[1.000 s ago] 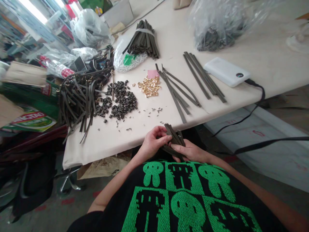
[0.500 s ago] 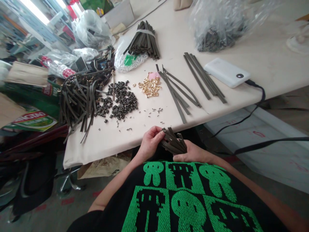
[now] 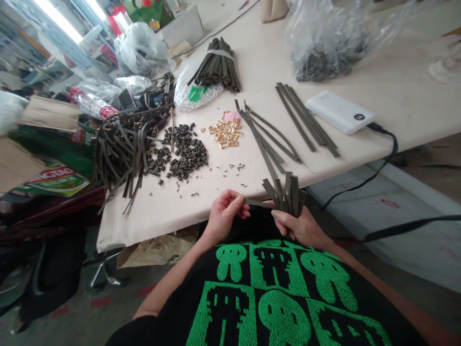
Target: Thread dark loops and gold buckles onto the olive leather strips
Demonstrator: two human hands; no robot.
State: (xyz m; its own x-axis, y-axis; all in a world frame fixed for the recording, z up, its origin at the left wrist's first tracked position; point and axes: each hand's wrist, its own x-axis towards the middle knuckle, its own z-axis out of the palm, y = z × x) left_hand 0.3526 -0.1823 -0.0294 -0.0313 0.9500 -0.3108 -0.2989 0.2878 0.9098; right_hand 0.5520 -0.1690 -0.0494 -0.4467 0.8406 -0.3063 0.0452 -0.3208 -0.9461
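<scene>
My right hand (image 3: 301, 226) is closed round a bunch of dark flat strips (image 3: 288, 193) that stand up from the fist, just off the table's near edge. My left hand (image 3: 225, 214) pinches the end of one single strip (image 3: 257, 203) that runs across to the bunch. On the white table (image 3: 173, 211) ahead lie a heap of small dark rings (image 3: 183, 151), a small heap of gold metal clips (image 3: 226, 132) and tiny dark bits scattered near the edge.
Loose strips (image 3: 268, 139) and a second set of strips (image 3: 306, 120) lie mid-table. A tangled strip pile (image 3: 120, 144) sits left, a banded bundle (image 3: 218, 65) at the back. A white power bank (image 3: 340, 112) with a black cable (image 3: 389, 144) lies right. Plastic bags (image 3: 324, 38) stand behind.
My right hand has turned the bunch from lying flat to standing upright and moved a little right. My left hand has drawn one strip sideways out of it.
</scene>
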